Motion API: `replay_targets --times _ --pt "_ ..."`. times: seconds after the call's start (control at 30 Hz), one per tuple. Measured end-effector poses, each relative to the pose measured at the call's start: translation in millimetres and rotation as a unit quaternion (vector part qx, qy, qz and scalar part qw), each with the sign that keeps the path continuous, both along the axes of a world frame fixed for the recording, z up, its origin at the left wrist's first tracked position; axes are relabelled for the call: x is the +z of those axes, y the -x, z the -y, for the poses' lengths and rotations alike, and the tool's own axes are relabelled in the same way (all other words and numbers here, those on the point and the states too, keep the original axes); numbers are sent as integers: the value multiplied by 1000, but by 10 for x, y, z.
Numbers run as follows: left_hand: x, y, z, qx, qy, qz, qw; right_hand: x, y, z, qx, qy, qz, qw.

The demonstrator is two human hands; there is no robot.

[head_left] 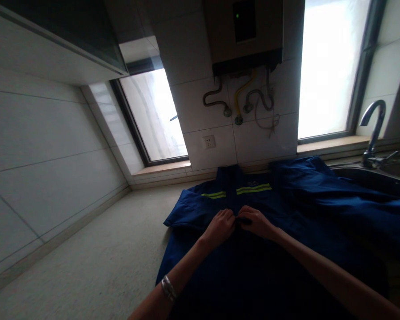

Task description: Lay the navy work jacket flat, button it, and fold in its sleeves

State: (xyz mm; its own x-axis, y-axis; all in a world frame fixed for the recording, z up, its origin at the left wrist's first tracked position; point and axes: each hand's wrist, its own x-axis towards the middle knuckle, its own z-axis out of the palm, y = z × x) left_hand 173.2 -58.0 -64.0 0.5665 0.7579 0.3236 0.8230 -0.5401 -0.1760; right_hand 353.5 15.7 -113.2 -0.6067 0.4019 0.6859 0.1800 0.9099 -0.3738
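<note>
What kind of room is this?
Probably a kitchen: there's a curved tap by a sink, a long counter, and what looks like a water heater up high.

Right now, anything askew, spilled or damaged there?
Two oddities: rumpled blue fabric on the right lies against, perhaps over, the sink edge, where it might get wet; and a thin cord dangles loosely below the wall heater. No spill or damage stands out, though it's dim.
</note>
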Motion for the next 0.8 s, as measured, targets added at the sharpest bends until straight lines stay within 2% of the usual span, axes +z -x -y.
replay_targets --times 0.17,0.37,0.47,0.57,0.63,0.7,0.8 --pt "-19 22 -12 -14 16 1 1000 44 -21 28 9 -41 39 998" --pt "-101 52 -40 -30 3 0 1000 63 -23 34 27 -69 47 996" --pt "-113 5 -28 -12 2 34 999 82 -31 28 30 -60 30 997" --pt "-28 54 -40 20 23 116 993 123 -71 8 -9 -21 -16 1000" --pt "125 292 -88 53 21 198 978 146 -119 -34 -45 17 -76 996" --pt "369 770 -147 113 -2 300 947 153 -176 -104 -75 52 -132 987" --pt "864 1813 -117 218 -7 467 857 119 -251 -239 -108 90 -182 973"
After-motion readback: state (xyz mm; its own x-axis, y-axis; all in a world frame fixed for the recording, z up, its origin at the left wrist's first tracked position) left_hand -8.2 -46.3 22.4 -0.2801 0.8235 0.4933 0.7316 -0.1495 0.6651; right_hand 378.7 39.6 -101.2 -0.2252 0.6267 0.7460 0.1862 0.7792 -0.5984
